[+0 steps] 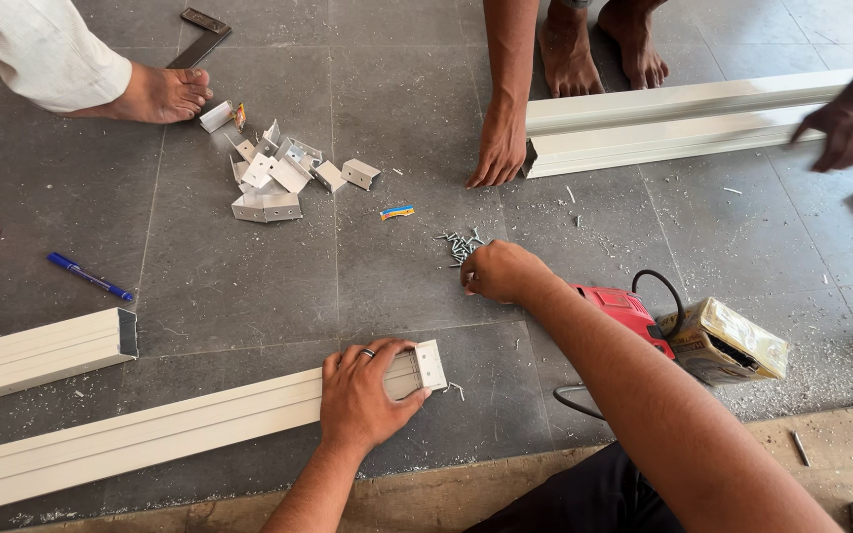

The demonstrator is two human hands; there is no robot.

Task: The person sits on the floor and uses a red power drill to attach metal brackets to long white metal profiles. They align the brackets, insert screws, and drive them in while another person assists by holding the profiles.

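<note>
My left hand (362,395) presses down on the end of a long white aluminium profile (150,429) that lies on the grey tiled floor; a small white bracket (430,364) sits at the profile's end beside my fingers. My right hand (499,269) reaches forward with fingers curled at a small pile of screws (458,244); whether it holds one is hidden. A loose screw (456,390) lies by the profile's end.
Another person's hand (498,148) steadies a second white profile (683,123); another hand (846,128) hovers at right. White brackets (273,178) are heaped at the back. A red drill (624,311), a box (728,341), a third profile (41,350), a blue pen (89,276).
</note>
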